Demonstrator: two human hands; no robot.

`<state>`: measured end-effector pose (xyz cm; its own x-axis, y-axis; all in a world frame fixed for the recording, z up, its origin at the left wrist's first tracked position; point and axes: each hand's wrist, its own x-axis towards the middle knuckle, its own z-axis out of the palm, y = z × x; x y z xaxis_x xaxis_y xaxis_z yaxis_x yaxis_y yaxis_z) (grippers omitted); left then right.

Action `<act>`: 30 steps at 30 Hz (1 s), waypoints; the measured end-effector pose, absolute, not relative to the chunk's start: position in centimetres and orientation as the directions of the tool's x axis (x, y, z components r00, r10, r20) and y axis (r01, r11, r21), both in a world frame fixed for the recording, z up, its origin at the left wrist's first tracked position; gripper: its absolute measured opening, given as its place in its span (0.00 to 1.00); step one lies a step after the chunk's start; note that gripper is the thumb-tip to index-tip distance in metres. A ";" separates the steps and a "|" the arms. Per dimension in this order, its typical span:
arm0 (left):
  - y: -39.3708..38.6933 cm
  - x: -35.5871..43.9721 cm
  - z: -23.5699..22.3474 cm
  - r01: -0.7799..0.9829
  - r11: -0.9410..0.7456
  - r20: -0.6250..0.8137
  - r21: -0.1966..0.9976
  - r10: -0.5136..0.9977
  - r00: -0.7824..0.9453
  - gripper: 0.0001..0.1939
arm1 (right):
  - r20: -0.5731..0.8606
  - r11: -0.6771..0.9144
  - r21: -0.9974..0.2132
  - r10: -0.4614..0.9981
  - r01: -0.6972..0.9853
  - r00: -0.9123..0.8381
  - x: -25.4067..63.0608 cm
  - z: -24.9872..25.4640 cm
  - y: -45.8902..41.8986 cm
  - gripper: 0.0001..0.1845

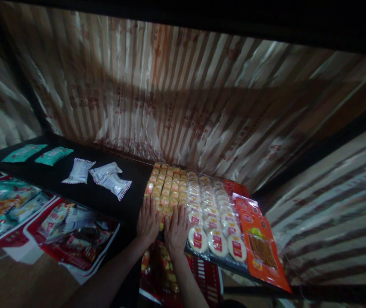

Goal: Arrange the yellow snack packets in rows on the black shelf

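Observation:
Rows of small yellow wrapped snacks (170,185) lie packed together on a black shelf (131,169). My left hand (148,220) rests on the left front part of these rows, its fingers stretched forward. Beside it, my right hand (177,229) lies with fingers extended over the front right part of the same rows. Both hands touch the packets from above and grip nothing that I can see. Just right of my right hand stand rows of round white wrapped cakes (208,220) with red labels.
Orange snack bags (261,239) lie at the shelf's right end. To the left are white-blue packets (78,170) and green packets (54,156). Below the shelf sit red baskets of packets (74,231) and a basket of yellow snacks (199,273). Plastic-covered corrugated walls (183,94) enclose the shelf.

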<state>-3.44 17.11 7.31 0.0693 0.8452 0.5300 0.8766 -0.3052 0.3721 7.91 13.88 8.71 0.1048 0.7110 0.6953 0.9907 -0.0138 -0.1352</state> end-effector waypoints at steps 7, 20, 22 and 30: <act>17.1 -3.9 7.3 0.841 -0.340 0.510 0.421 0.855 0.090 0.29 | 0.671 -0.012 -0.133 0.735 0.991 0.099 8.0 8.6 13.9 0.27; 17.6 -4.2 6.5 0.756 -0.369 0.515 0.541 0.856 0.049 0.28 | 0.709 0.005 -0.133 0.699 0.991 0.091 8.0 8.6 14.0 0.26; 18.2 -4.3 6.4 0.721 -0.379 0.542 0.580 0.841 0.006 0.28 | 0.706 0.002 -0.126 0.702 0.992 0.088 8.0 8.6 14.0 0.26; 23.6 -5.6 6.8 0.592 -0.272 0.385 0.759 0.920 -0.072 0.28 | 0.689 -0.022 -0.141 0.716 0.990 0.114 7.9 8.6 13.9 0.26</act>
<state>-5.58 23.56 6.84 -0.0716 0.9201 0.3851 0.5918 -0.2716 0.7590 7.93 13.93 8.56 0.1138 0.7160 0.6888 0.9898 -0.0217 -0.1409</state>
